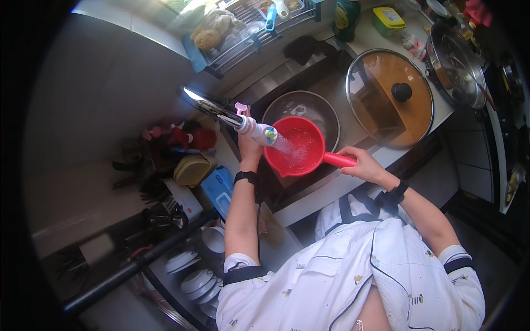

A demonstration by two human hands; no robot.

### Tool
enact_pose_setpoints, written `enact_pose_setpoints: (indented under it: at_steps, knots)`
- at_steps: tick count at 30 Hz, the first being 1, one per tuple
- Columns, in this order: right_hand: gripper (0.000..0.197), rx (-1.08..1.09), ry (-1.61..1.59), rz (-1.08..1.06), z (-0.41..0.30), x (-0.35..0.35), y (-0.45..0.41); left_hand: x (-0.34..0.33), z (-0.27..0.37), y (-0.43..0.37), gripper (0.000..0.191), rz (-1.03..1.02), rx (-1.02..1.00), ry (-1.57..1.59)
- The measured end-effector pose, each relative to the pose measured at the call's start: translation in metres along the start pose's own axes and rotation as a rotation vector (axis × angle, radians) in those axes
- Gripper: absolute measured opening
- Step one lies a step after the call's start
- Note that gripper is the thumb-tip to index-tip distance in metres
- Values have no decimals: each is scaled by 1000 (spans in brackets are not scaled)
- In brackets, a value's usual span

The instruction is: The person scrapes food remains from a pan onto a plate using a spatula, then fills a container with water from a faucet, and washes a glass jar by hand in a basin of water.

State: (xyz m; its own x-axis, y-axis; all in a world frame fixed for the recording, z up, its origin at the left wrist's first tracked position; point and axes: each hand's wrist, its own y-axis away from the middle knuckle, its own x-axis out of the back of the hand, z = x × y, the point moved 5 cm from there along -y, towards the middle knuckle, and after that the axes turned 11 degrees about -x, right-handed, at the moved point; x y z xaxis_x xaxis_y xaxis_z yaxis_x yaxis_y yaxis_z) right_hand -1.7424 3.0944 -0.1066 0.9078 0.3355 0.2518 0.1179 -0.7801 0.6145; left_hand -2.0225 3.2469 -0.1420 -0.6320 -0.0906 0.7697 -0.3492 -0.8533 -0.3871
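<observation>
My right hand (363, 164) grips the handle of a red plastic water dipper (295, 165), held over the sink (345, 132). Water (292, 149) runs into the dipper's bowl from a pink-and-white nozzle (258, 131) on the end of a chrome faucet (211, 106). My left hand (249, 151) is raised behind that nozzle, near its small pink lever (241, 108). The nozzle hides most of its fingers, so what they touch is unclear. Partly beneath the dipper, a round pan (331, 120) rests in the sink.
A glass lid (372, 124) with a black knob lies right of the sink, near a steel pot (459, 66). Behind stands a wire rack (248, 45) holding food and utensils. At left are a blue wipes pack (219, 188), a yellow container (192, 169) and stacked white bowls (198, 281).
</observation>
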Motion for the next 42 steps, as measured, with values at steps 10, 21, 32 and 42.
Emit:
enact_pose_setpoints:
  at_steps: [10,21,32,42]
  knots:
    - [39,75,41,72,-3,-5,-5,9,-9,-12,43,102,20,40]
    - [37,115,82,76,15,0,-32,-7,-15,-30,30,16,-55,-126]
    - [40,59,100,22,20,25,-53,-44,-39,-72,23,-23,-42,-383]
    - [42,4,47,38,20,49,-61,-46,-39,-72,17,43,1,-267]
